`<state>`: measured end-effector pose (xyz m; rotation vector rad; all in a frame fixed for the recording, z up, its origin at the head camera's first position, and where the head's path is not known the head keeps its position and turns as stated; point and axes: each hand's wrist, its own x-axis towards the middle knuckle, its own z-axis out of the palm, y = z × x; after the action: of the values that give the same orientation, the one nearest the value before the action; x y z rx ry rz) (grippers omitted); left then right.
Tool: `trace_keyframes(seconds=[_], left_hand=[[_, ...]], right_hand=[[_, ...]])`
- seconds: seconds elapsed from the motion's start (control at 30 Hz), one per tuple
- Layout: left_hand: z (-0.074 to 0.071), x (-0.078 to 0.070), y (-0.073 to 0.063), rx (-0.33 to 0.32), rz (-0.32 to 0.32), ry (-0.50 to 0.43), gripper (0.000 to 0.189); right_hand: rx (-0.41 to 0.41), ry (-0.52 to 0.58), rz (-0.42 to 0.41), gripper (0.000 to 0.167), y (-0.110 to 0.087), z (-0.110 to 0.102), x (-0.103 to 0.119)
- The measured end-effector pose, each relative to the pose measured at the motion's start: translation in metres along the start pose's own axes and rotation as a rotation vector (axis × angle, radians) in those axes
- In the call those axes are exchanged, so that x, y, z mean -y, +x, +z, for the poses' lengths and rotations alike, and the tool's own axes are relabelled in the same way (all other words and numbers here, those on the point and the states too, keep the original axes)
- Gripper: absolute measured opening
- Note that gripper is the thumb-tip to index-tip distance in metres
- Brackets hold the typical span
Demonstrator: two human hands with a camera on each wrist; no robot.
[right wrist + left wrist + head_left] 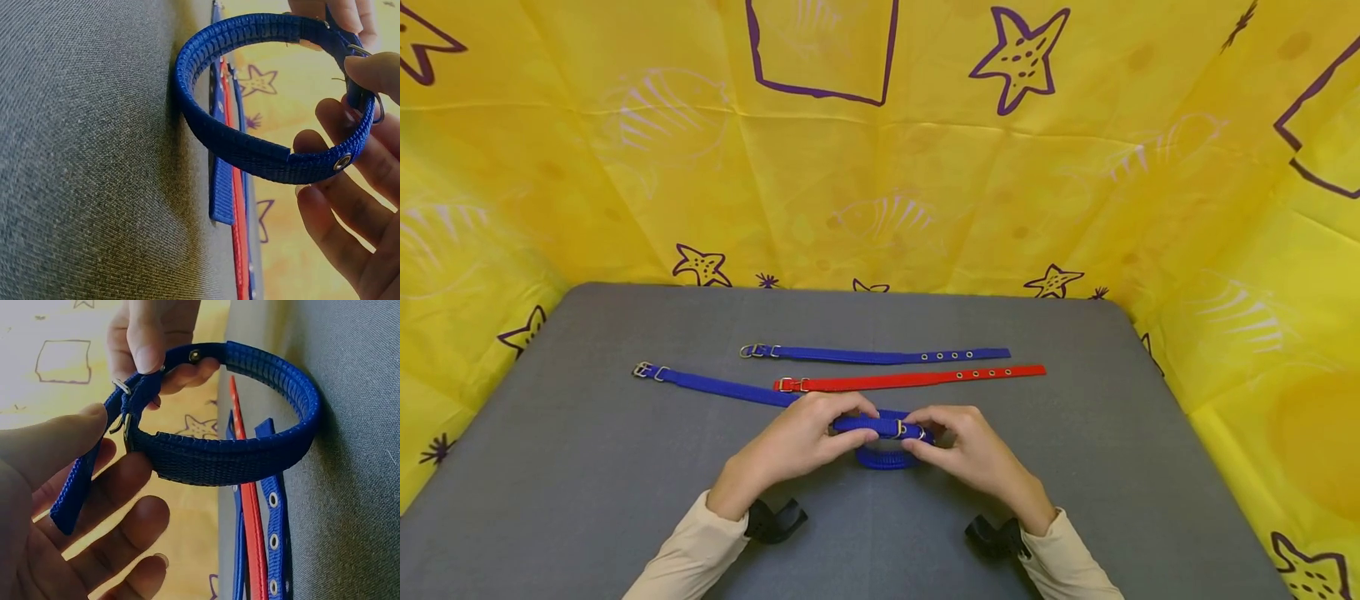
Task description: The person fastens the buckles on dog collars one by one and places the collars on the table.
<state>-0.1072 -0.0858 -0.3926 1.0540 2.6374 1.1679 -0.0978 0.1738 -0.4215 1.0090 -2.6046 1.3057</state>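
Note:
A blue collar (883,460), bent into a closed loop, is held between both hands close over the table. My left hand (805,435) pinches its strap beside the buckle (129,432), and the strap's free end (70,509) sticks out past the thumb. On the other side of the buckle, my right hand (968,448) pinches the band near the metal D-ring (379,109). One eyelet (342,162) shows on the band by the right fingers. The padded part of the loop curves down toward the table in both wrist views.
Beyond the hands, a red collar (865,383) and a blue collar (857,357) lie stretched out on the grey table (587,467). Another blue collar (715,387) lies nearer, partly behind the left hand. Yellow patterned cloth (880,183) encloses the back and sides.

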Motion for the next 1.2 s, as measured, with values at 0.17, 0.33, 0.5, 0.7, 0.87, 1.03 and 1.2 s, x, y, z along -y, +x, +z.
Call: trace_keyframes(seconds=[0.17, 0.33, 0.5, 0.7, 0.87, 1.03, 1.2], left_hand=[[-0.004, 0.0, -0.001, -0.004, -0.002, -0.014, 0.015], [-0.01, 0.003, -0.002, -0.015, 0.003, -0.012, 0.013], [-0.015, 0.004, -0.004, -0.005, -0.029, -0.021, 0.012], [-0.017, 0.004, -0.006, 0.089, -0.073, -0.086, 0.013], [-0.011, 0.0, -0.004, 0.126, -0.079, -0.089, 0.018], [-0.009, 0.0, -0.003, 0.098, -0.046, -0.049, 0.015], [-0.012, 0.002, -0.005, 0.128, -0.067, -0.089, 0.014]], right_hand=[[0.023, 0.008, 0.031, 0.016, 0.0, -0.001, 0.0], [0.018, 0.018, 0.041, 0.016, 0.0, -0.001, -0.003], [0.013, 0.023, 0.046, 0.015, 0.0, -0.001, -0.005], [0.009, -0.015, 0.008, 0.015, -0.001, 0.0, -0.003], [-0.005, -0.057, -0.017, 0.016, -0.001, 0.001, -0.001], [-0.005, -0.06, -0.018, 0.016, -0.001, 0.003, 0.0], [0.0, -0.042, 0.004, 0.017, 0.0, 0.003, -0.001]])
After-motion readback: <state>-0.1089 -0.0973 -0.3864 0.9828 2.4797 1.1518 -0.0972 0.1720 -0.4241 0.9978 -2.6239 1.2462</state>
